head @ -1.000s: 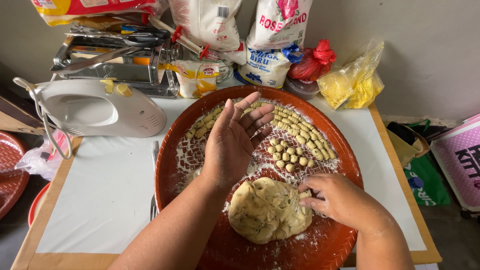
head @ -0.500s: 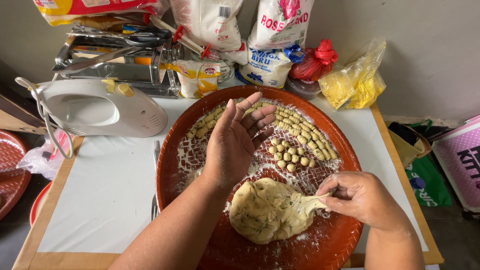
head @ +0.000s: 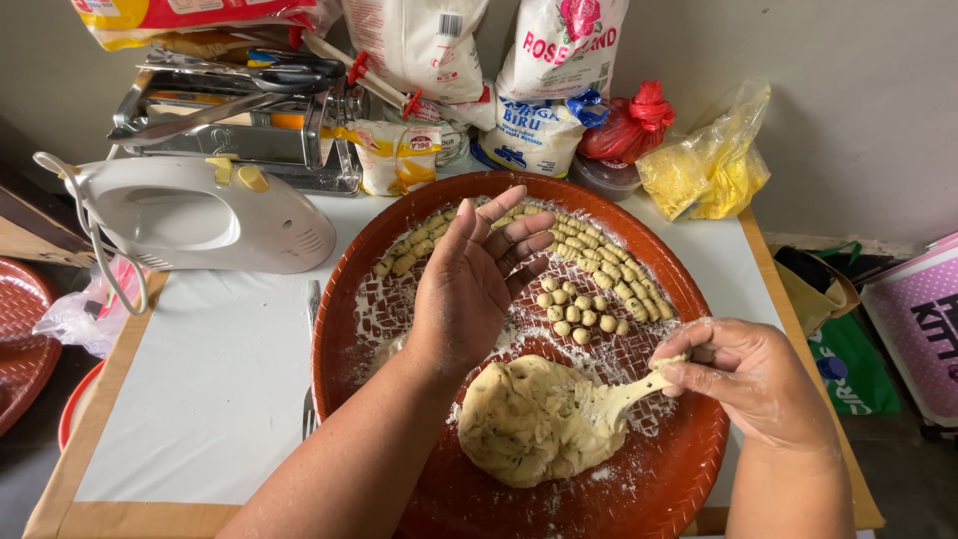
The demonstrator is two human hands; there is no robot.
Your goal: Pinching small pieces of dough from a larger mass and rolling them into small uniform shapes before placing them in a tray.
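Floury right hand (head: 743,374) now farther right, fingers pinching a longer strand off the dough lump (head: 539,419), left hand (head: 474,279) unmoved, fingers spread above the red tray (head: 679,479).

Both hands are showing bare, with no rings or gloves. The forearms are showing no sleeves. White flour is dusting the right hand (head: 748,374) and lightly the left hand (head: 469,289).

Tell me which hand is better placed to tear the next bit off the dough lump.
Likely the right hand: its fingertips already pinch a stretched strand of the dough lump. The left hand is held open, palm up, above the round tray, off the dough.
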